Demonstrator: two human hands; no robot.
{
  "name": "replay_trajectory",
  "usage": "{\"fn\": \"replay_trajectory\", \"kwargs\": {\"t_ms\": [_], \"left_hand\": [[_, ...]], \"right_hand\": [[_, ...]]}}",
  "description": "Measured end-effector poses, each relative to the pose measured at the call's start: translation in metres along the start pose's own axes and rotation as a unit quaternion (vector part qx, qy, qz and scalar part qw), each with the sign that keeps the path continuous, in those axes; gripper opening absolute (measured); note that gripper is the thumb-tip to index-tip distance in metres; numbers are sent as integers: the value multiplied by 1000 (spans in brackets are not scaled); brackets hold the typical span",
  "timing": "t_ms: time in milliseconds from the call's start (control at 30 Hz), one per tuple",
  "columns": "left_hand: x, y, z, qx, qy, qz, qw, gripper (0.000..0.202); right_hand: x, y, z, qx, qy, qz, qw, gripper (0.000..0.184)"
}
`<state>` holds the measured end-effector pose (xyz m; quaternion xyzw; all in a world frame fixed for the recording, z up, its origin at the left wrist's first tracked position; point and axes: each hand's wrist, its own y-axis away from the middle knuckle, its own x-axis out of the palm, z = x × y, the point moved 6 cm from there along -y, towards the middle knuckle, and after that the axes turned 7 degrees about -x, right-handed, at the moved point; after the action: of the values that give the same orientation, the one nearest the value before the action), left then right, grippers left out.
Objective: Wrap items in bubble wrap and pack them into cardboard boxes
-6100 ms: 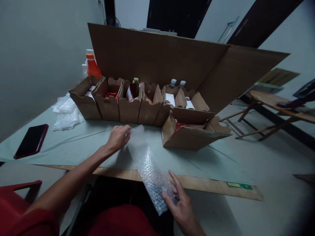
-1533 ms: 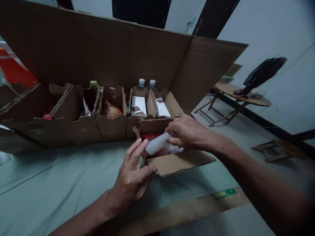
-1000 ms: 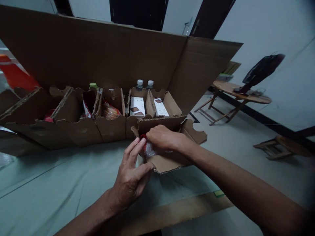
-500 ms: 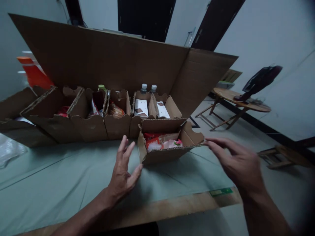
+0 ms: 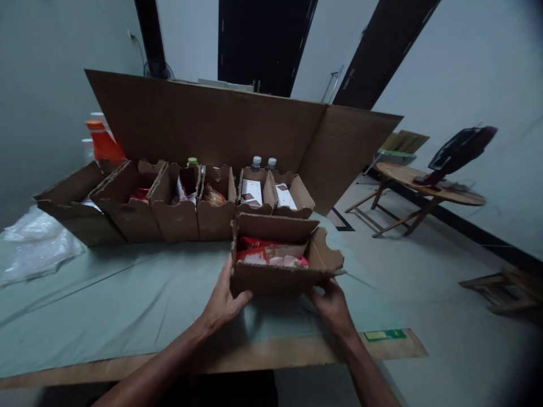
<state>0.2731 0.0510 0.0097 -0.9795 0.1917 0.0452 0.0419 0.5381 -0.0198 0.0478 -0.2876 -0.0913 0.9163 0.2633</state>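
Note:
In the middle of the head view a cardboard box (image 5: 275, 281) with an open top stands in front of the row of boxes. Red and pink packets (image 5: 271, 253) lie inside it. My left hand (image 5: 224, 297) grips its left end, thumb along the near side and fingers partly hidden behind the end wall. Low on the near right side, my right hand (image 5: 333, 305) holds the box, its fingers reaching underneath and partly hidden. Behind it, a box with a white carton (image 5: 285, 195) and another with a white patterned carton (image 5: 251, 193) stand side by side.
More cardboard boxes (image 5: 175, 217) with packets continue leftward on the green cloth (image 5: 139, 299). Behind them rises a large cardboard panel (image 5: 212, 121). Clear plastic bags (image 5: 40, 243) lie at left, near an orange bottle (image 5: 104, 144). A wooden table (image 5: 407, 174) stands off to the right.
My left hand has closed on the box's left end. My right hand has moved from the right end flap to the lower near side. The view has shifted slightly.

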Motion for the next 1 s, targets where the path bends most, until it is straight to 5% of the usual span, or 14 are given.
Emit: {"fn": "replay_trajectory", "kwargs": {"t_ms": [133,233,300,400,467,533,667,800,900,1000], "left_hand": [[-78,56,24,-94,-16,-90,991,60],[-119,54,10,-80,-23,-169,982,65],[-117,35,-10,-37,-29,-175,984,70],[-86,12,-32,19,-19,-123,992,78],[-66,16,-38,43,-12,-73,996,77],[-62,34,-31,39,-6,-54,998,75],[-106,77,6,-50,0,-127,991,73],[-137,93,21,-118,-18,-186,975,83],[-115,94,10,-99,25,-133,986,86],[-74,102,-1,-69,24,-42,996,89]], "right_hand": [[53,49,41,-56,-13,39,998,30],[89,40,72,-90,-36,51,994,37],[89,24,78,-88,-36,30,995,38],[55,20,67,-72,8,-40,997,40],[29,38,55,-56,62,-89,993,41],[24,65,44,-38,78,-76,993,38],[76,98,50,-34,38,26,998,30],[118,75,77,-75,-10,32,997,32],[110,58,72,-70,-33,51,996,37],[66,51,41,-28,-28,49,998,42]]}}
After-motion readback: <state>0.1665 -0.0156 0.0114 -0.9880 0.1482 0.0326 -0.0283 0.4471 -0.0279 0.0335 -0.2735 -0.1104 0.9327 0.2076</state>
